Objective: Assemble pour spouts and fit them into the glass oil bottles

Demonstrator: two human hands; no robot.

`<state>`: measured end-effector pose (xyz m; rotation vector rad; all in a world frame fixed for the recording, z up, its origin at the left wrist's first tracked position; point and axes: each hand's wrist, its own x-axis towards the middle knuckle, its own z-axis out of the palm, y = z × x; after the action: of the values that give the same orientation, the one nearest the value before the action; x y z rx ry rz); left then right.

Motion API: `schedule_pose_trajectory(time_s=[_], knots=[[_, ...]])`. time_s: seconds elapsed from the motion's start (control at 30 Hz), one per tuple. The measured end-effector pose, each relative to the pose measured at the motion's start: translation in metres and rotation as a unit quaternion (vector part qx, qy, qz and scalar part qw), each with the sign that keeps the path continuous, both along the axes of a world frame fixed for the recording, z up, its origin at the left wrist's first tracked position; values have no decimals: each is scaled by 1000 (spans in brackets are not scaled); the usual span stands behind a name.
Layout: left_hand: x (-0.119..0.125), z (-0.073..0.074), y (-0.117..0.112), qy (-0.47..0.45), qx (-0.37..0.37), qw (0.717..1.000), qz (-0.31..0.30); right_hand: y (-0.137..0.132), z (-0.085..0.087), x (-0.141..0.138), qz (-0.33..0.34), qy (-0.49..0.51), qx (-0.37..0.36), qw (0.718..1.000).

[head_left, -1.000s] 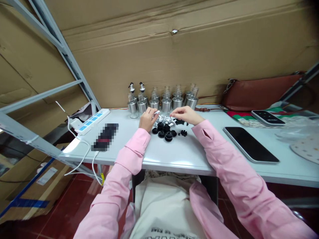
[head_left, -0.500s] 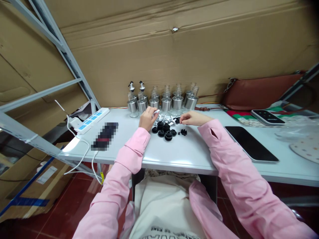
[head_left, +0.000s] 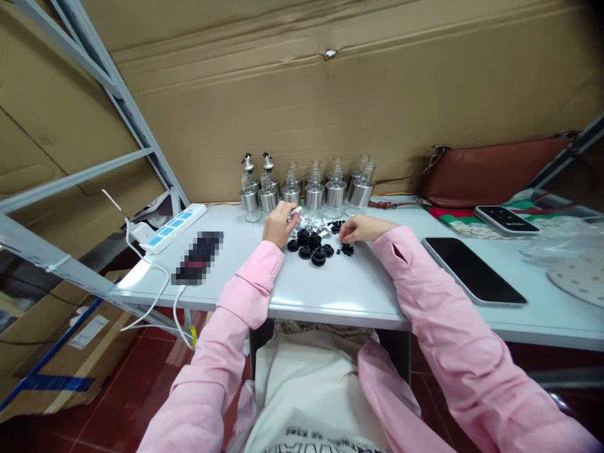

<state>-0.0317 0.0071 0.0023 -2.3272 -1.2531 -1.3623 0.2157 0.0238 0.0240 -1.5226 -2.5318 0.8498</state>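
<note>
My left hand (head_left: 279, 228) is closed round a small silver spout piece (head_left: 295, 212), held just above the white table (head_left: 325, 289). My right hand (head_left: 361, 229) has its fingers pinched together over a cluster of tiny black parts (head_left: 347, 249); what it pinches is too small to name. Between the hands lie several black rubber stoppers (head_left: 311, 246) and a heap of silver spout pieces (head_left: 315, 225). Behind them stands a row of glass bottles with steel sleeves (head_left: 306, 192); two on the left carry spouts.
A white power strip (head_left: 172, 227) with cables lies at the left, beside a blurred dark object (head_left: 198, 257). A tablet (head_left: 473, 270), a remote (head_left: 506, 220) and a brown bag (head_left: 495, 173) occupy the right. Cardboard walls stand behind; a metal shelf frame (head_left: 117, 100) rises on the left.
My right hand has drawn back from the silver pieces and dropped toward the tiny black parts. My left hand has stayed in place with the spout piece.
</note>
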Motion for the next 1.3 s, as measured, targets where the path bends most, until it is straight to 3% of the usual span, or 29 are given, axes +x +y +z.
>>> schedule_pose_trajectory(time_s=[0.43, 0.83, 1.3], knots=[[0, -1, 0, -7, -6, 1000, -4, 1, -3, -3, -11, -6, -4, 1000], [0, -1, 0, -4, -21, 1000, 2, -5, -2, -10, 24, 14, -35, 999], [0, 0, -1, -7, -25, 1000, -1, 3, -5, 5, 15, 27, -45, 999]])
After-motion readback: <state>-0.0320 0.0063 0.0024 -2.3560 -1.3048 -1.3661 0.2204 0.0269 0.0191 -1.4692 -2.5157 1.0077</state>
